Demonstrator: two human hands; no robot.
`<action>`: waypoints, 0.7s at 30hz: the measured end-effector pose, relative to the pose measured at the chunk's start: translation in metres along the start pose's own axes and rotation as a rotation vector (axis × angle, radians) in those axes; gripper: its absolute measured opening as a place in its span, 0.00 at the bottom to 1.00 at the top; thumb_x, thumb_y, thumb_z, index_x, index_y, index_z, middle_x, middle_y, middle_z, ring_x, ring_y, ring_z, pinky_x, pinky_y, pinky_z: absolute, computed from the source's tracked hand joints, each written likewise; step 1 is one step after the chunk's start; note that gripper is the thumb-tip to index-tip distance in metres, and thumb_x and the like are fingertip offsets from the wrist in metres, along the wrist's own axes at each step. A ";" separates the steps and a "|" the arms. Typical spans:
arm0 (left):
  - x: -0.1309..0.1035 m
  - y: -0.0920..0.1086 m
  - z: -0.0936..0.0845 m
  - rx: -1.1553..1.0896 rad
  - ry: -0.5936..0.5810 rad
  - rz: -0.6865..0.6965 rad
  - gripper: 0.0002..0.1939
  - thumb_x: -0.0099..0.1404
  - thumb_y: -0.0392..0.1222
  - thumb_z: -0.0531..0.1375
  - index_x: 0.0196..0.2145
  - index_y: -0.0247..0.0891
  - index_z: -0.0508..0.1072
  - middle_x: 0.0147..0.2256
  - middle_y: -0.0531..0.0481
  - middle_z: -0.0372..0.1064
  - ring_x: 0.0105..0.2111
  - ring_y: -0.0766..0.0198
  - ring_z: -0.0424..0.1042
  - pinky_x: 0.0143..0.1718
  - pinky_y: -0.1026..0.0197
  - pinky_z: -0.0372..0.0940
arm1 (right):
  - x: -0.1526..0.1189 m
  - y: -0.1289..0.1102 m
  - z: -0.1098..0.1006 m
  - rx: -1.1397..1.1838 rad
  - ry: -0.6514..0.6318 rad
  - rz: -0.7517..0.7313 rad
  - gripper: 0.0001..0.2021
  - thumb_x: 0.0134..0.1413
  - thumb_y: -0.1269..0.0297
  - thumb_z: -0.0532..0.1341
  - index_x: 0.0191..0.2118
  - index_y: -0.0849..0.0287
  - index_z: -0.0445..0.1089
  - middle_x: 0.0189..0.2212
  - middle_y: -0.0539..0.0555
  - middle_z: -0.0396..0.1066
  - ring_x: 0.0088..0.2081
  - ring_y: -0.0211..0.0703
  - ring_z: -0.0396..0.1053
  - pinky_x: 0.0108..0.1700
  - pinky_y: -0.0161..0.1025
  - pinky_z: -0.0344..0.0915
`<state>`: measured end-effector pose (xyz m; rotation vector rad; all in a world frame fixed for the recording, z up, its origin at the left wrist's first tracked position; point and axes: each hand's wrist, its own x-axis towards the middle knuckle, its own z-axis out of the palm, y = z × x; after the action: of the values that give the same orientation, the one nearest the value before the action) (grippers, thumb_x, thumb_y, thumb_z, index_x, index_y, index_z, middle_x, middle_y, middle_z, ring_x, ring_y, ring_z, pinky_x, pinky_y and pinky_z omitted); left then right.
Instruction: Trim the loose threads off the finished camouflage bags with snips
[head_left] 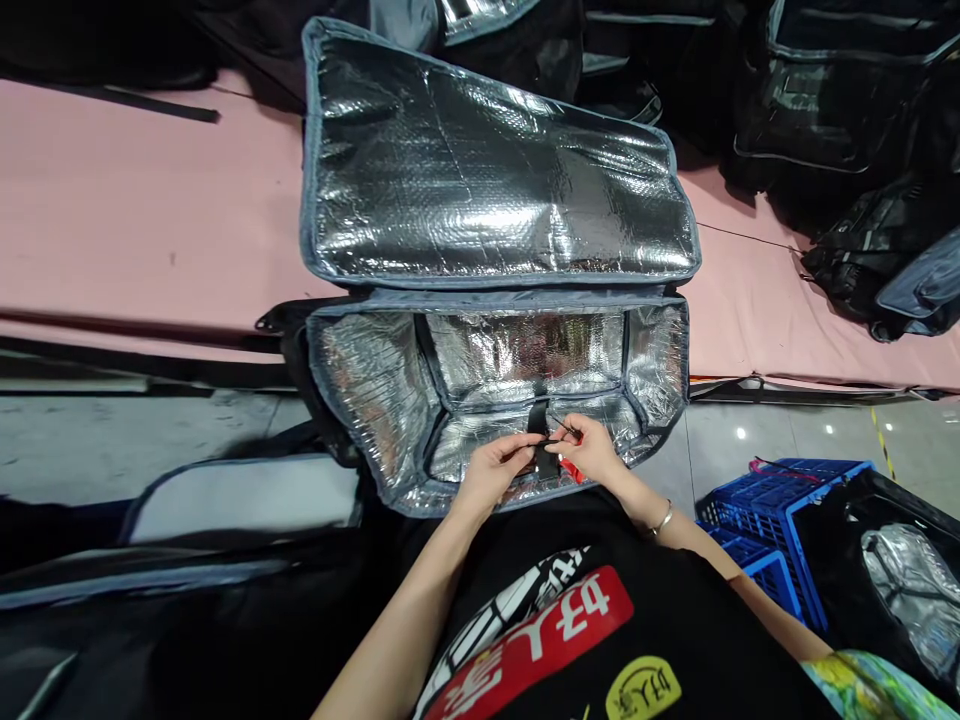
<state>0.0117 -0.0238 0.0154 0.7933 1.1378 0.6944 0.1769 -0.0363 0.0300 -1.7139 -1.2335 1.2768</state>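
An insulated bag (651,440) with silver foil lining and grey-blue edging stands open in front of me. Its foil-lined lid (495,180) is folded back away from me. Inside the bag's near part runs a black strap (538,416). My left hand (489,472) pinches the strap between thumb and fingertips. Close beside it, my right hand (591,452) is closed at the same strap and also holds red-handled snips (571,470), whose handle shows under the palm. The fingers partly hide the snips and the pinched strap end.
The bag rests against a long pink-topped table (150,210). More black bags (825,100) lie at the back right. Blue plastic crates (787,500) stand on the floor at right, beside another foil-lined bag (919,590). Dark bags (187,620) fill the lower left.
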 end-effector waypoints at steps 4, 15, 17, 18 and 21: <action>-0.002 0.002 0.000 0.018 -0.023 0.019 0.20 0.42 0.51 0.68 0.31 0.36 0.78 0.35 0.44 0.75 0.32 0.61 0.71 0.35 0.61 0.65 | 0.002 0.000 0.001 0.044 0.024 0.021 0.13 0.36 0.56 0.67 0.22 0.59 0.65 0.16 0.43 0.58 0.20 0.32 0.53 0.24 0.31 0.51; 0.001 -0.007 0.009 0.045 0.100 0.094 0.15 0.43 0.49 0.67 0.26 0.36 0.74 0.25 0.50 0.71 0.25 0.66 0.67 0.29 0.64 0.64 | 0.010 -0.010 -0.001 0.361 0.108 0.035 0.19 0.40 0.46 0.62 0.22 0.59 0.60 0.19 0.46 0.57 0.22 0.32 0.54 0.27 0.32 0.57; -0.001 -0.007 0.010 0.045 0.110 0.092 0.16 0.44 0.49 0.66 0.28 0.37 0.73 0.24 0.51 0.69 0.24 0.67 0.66 0.29 0.64 0.64 | 0.008 -0.013 -0.004 0.379 0.116 0.030 0.20 0.39 0.46 0.62 0.22 0.58 0.59 0.18 0.45 0.56 0.21 0.32 0.53 0.26 0.32 0.55; -0.001 -0.006 0.010 0.046 0.113 0.089 0.17 0.44 0.50 0.66 0.31 0.37 0.72 0.24 0.53 0.68 0.24 0.67 0.66 0.29 0.63 0.64 | 0.006 -0.015 -0.005 0.381 0.117 0.025 0.20 0.39 0.46 0.63 0.22 0.58 0.60 0.18 0.45 0.55 0.21 0.32 0.52 0.25 0.32 0.55; -0.001 -0.004 0.010 0.069 0.118 0.075 0.22 0.46 0.51 0.64 0.38 0.39 0.68 0.22 0.56 0.65 0.22 0.68 0.65 0.27 0.63 0.65 | -0.001 -0.024 -0.008 0.362 0.109 -0.006 0.19 0.42 0.45 0.61 0.22 0.59 0.64 0.17 0.45 0.55 0.20 0.32 0.51 0.24 0.33 0.53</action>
<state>0.0217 -0.0290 0.0147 0.8659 1.2491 0.7765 0.1774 -0.0291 0.0547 -1.4930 -0.8811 1.2941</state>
